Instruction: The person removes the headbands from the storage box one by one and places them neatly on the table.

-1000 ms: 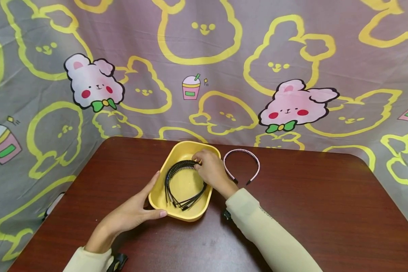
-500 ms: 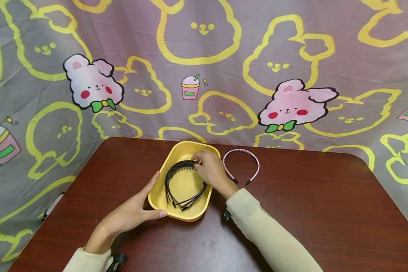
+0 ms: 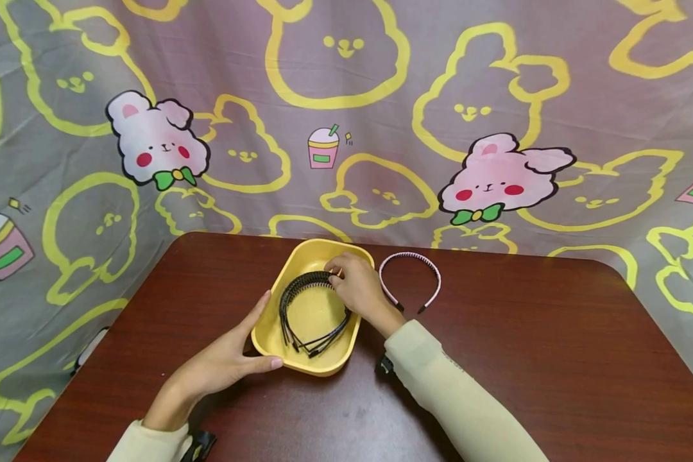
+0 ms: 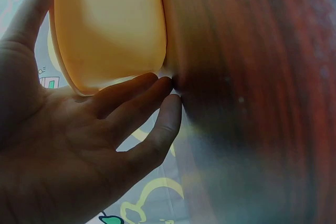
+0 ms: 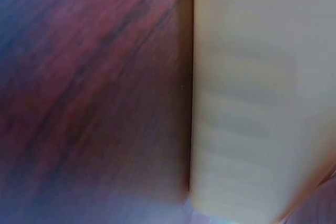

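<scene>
A yellow plastic bin (image 3: 314, 366) stands on the table, several black headbands (image 3: 314, 280) with toothed inner edges nested inside. My left hand (image 3: 222, 359) spans the bin's near left corner, thumb along the near side and the other fingers against the left side. In the left wrist view those fingers (image 4: 136, 103) look nearly straight, touching the wall of the bin (image 4: 107, 19). Over the right rim reaches my right hand (image 3: 355, 285), fingers curled and pinching the headbands at their upper right. Its fingertips are partly hidden. Only the bin's outer wall (image 5: 247, 103) fills most of the right wrist view.
A pink-and-white headband with dark tips (image 3: 439, 282) lies on the table just right of the bin. The dark red-brown wooden table (image 3: 531, 333) extends to both sides. A patterned cloth (image 3: 369, 128) hangs behind its far edge.
</scene>
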`<control>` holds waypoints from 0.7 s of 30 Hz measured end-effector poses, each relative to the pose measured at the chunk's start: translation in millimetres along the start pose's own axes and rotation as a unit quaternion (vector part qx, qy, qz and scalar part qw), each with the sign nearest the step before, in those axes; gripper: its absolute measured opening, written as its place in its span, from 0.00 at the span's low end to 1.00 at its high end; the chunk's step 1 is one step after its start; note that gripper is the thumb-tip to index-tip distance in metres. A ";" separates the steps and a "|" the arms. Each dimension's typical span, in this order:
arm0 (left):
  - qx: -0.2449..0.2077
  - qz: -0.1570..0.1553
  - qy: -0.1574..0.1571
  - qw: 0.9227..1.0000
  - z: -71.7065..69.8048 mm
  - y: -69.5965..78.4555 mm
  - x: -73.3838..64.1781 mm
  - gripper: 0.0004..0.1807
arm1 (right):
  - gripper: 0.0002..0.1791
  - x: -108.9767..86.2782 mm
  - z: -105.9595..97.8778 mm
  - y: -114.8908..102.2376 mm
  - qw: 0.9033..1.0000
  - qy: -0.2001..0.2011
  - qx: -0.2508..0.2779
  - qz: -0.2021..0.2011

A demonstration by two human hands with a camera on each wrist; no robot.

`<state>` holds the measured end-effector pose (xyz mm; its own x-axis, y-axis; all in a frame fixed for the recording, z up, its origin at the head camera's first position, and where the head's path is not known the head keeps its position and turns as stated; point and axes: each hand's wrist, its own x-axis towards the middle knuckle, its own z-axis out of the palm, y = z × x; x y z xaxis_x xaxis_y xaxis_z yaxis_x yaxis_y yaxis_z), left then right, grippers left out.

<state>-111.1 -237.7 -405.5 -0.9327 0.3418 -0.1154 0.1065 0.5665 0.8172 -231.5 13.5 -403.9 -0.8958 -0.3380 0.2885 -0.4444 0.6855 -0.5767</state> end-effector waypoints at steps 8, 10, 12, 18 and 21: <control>0.001 -0.002 0.001 1.000 0.4 0.5 0.1 0.64 | 0.09 -0.2 -0.7 -0.2 1.000 -0.004 0.008 0.003; 0.003 -0.001 0.001 1.000 0.4 0.7 -0.1 0.64 | 0.09 -0.4 -0.7 -0.1 1.000 -0.005 0.010 0.003; 0.004 -0.001 0.001 1.000 0.4 0.8 -0.3 0.64 | 0.09 -0.6 -0.4 0.3 1.000 -0.005 0.011 0.003; 0.006 0.001 0.003 1.000 0.0 0.0 -1.0 0.63 | 0.09 0.3 -1.0 1.2 1.000 -0.004 0.023 0.001; 0.007 0.003 0.004 1.000 -0.4 0.1 -1.2 0.63 | 0.09 1.5 -2.5 0.8 0.999 -0.004 0.036 -0.001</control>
<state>-110.0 -238.4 -405.0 -0.9348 0.3390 -0.1059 0.1167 0.5748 0.8099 -233.2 15.2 -402.0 -0.8946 -0.3448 0.2842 -0.4454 0.6369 -0.6292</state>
